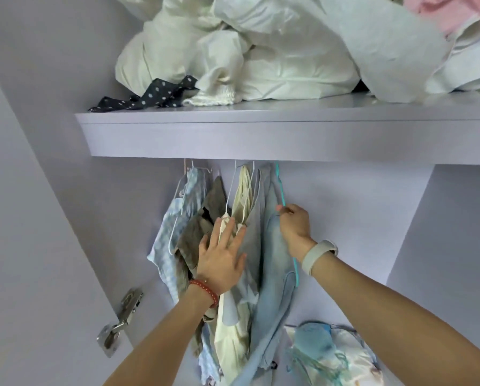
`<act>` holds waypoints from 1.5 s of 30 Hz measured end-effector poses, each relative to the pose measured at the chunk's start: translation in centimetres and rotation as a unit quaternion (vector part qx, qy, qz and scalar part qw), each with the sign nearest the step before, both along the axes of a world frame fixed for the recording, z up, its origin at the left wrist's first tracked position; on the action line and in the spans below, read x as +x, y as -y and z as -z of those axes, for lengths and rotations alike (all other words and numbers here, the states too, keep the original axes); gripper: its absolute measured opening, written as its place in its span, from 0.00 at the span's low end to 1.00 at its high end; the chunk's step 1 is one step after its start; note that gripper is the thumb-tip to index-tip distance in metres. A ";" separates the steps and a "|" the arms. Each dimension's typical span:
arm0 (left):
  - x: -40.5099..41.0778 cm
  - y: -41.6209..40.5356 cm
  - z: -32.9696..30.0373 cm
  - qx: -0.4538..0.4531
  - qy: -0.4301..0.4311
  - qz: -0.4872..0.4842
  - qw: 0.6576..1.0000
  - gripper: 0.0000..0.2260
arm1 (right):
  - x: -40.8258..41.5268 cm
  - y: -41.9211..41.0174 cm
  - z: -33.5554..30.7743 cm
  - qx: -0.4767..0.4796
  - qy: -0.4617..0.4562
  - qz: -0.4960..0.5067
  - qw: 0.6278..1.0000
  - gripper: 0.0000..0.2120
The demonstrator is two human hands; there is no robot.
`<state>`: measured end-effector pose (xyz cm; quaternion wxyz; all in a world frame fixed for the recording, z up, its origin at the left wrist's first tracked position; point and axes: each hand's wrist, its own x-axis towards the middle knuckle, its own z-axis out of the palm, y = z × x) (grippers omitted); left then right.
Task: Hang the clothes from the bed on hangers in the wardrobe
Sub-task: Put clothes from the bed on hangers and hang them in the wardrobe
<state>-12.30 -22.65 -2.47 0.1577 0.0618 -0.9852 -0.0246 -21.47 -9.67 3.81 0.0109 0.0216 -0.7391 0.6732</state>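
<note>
The wardrobe (261,140) is filling the whole view, its pale shelf running across the middle and carrying a big heap of white bedding (261,51), with a dark spotted cloth (147,97) trailing off the front edge at the left. Under the shelf a row of clothes (213,246) is hanging close together on thin hangers; the rail itself is hidden behind the shelf lip. More bundled cloth (325,355) is lying at the bottom right.

The left hand (222,260) is lying flat with its fingers spread, pressing against the grey and cream garments and holding them aside to the left. The right hand (294,227) is pinching the shoulder wire of a teal hanger (281,196), which is carrying a pale blue garment (275,274) at the right end of the row, its hook reaching up behind the shelf lip. I cannot tell whether the hook is actually sitting on the rail.

The risk, as I am judging it, is letting go too soon: if the hook is only half caught, the blue garment may be dropping to the floor. It also seems to be hanging lopsided and could be slipping off the wire. When the left hand is lifting away, the packed clothes may be swinging back and knocking neighbours loose.
</note>
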 end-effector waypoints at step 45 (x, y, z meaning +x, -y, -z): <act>30.6 -45.0 11.4 0.413 0.209 0.643 0.611 0.15 | 60.4 -38.3 17.7 0.244 0.210 0.423 0.847 0.17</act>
